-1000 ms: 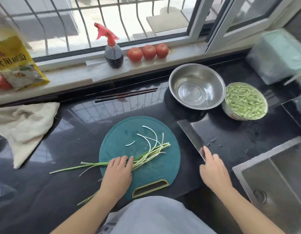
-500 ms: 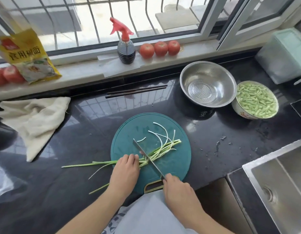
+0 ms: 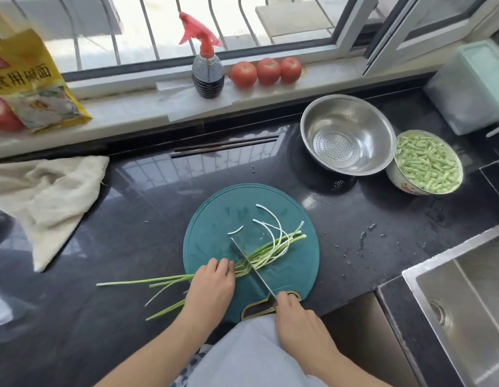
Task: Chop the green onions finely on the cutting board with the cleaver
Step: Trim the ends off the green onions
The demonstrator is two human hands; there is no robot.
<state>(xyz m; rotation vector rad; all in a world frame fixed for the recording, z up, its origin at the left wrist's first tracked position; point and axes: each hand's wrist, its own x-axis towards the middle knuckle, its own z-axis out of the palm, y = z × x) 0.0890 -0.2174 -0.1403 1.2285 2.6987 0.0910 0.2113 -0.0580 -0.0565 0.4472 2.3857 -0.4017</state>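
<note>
A round teal cutting board lies on the black counter. Long thin green onions stretch across it, their green ends trailing off the board's left edge onto the counter. My left hand presses down on the stalks at the board's left side, fingers bent at the tips. My right hand grips the handle of the cleaver at the board's near edge. The blade stands edge-down across the onions just right of my left fingers. A few white pieces lie loose above the bundle.
A steel colander bowl and a bowl of cut green beans stand at the back right. A sink is at the right. A beige cloth lies left. Chopsticks, a spray bottle and tomatoes sit behind.
My right hand took the cleaver from the counter to the right of the board and brought it over the onions. My left hand stayed on the stalks.
</note>
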